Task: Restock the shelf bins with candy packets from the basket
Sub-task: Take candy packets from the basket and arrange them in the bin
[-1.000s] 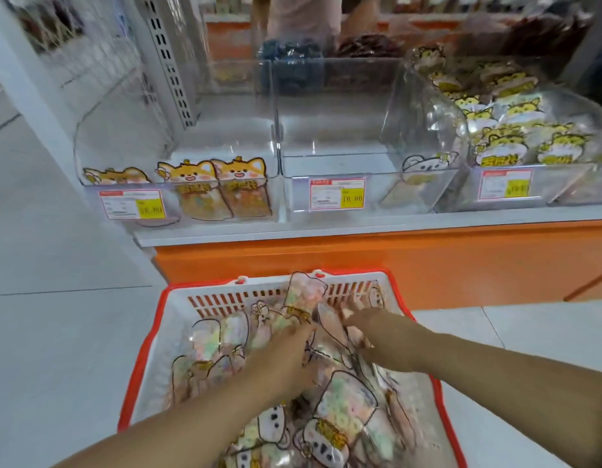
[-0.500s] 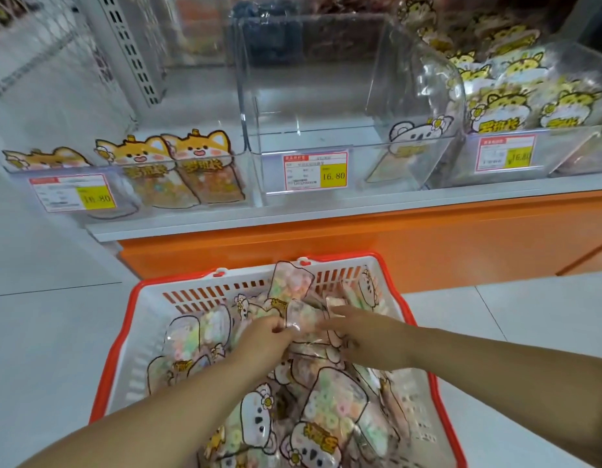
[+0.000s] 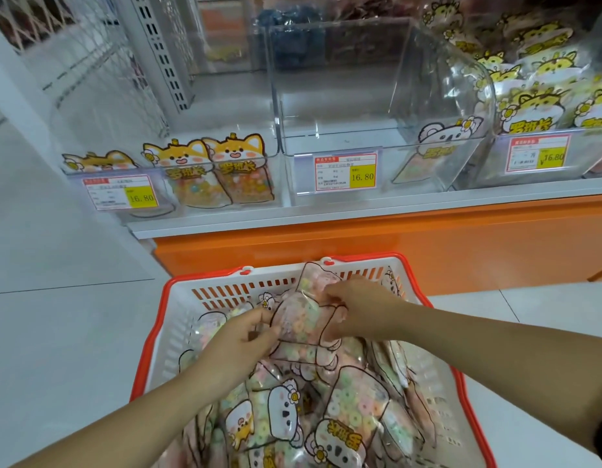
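"Both hands are working on one candy packet (image 3: 301, 319) just above the basket (image 3: 151, 352), aren't they?"

"Yes. The left hand (image 3: 239, 346) is pinching its left edge with curled fingers (image 3: 264, 327), and the right hand (image 3: 363, 312) is curling round its upper right side. It's hovering over the heap of packets (image 3: 330, 417)."

"How is it going to handle?"

"I'm judging it light and soft. It's thin, slippery film over loose ring sweets, so it's probably sagging if held mid-body. Taking it by the sealed edges is looking safest."

"Where is it heading?"

"Probably the middle bin (image 3: 343, 79), which is holding a single koala packet (image 3: 438, 146) against its right wall. The left bin (image 3: 245, 106) is showing fox packets (image 3: 225, 170), and the right bin (image 3: 590, 160) is brimming with tiger packets (image 3: 536, 106). The middle bin's front lip, carrying a price tag (image 3: 345, 172), is standing in the way, so I'm expecting a lift over it."
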`<state>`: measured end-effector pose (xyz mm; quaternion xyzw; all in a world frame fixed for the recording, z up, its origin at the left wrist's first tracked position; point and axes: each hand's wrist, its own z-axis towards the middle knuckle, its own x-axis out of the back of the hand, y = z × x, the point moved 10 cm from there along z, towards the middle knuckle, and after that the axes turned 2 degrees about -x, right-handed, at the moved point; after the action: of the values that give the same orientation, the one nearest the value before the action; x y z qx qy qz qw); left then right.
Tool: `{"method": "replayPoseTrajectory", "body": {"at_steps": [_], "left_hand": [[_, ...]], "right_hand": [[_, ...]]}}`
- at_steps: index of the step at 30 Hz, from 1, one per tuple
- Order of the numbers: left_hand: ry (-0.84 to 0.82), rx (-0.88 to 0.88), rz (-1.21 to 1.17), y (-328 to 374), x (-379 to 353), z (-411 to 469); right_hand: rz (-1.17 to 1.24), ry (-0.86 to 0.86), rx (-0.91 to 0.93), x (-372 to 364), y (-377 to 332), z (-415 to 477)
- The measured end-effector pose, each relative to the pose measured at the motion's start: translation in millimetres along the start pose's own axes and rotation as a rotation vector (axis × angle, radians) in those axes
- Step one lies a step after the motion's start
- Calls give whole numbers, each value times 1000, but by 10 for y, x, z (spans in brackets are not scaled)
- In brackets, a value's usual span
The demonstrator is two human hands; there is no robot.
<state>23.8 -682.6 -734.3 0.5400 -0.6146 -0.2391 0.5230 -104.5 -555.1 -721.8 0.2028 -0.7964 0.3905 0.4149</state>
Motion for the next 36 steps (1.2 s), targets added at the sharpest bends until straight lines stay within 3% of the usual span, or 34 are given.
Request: {"method": "replayPoseTrajectory", "body": {"at_steps": [5, 9, 13, 17, 20, 23, 27, 30, 34, 36], "left_hand": [[-47, 143, -147, -256, -156, 39], [14, 220, -90, -383, -242, 173], [81, 198, 28, -277, -229, 218], [146, 116, 122, -87, -132, 241], [124, 80, -173, 162, -119, 235], [-118, 161, -517, 401, -373, 201], [-169, 146, -615, 487, -368, 156], [-73, 138, -646, 365, -123, 144], [14, 152, -665, 226, 114, 62], [53, 172, -653, 145, 190, 13]], "right_hand": [[283, 98, -91, 160, 119, -37], [225, 176, -114, 327, 267, -70], [58, 422, 10, 559, 307, -210], [184, 498, 51, 739, 270, -341], [294, 494, 148, 742, 127, -433], [362, 497, 219, 726, -28, -504], [340, 590, 242, 742, -91, -501], [331, 379, 45, 427, 78, -303], [-14, -135, -64, -384, 140, -94], [-183, -243, -70, -602, 97, -34]]}}
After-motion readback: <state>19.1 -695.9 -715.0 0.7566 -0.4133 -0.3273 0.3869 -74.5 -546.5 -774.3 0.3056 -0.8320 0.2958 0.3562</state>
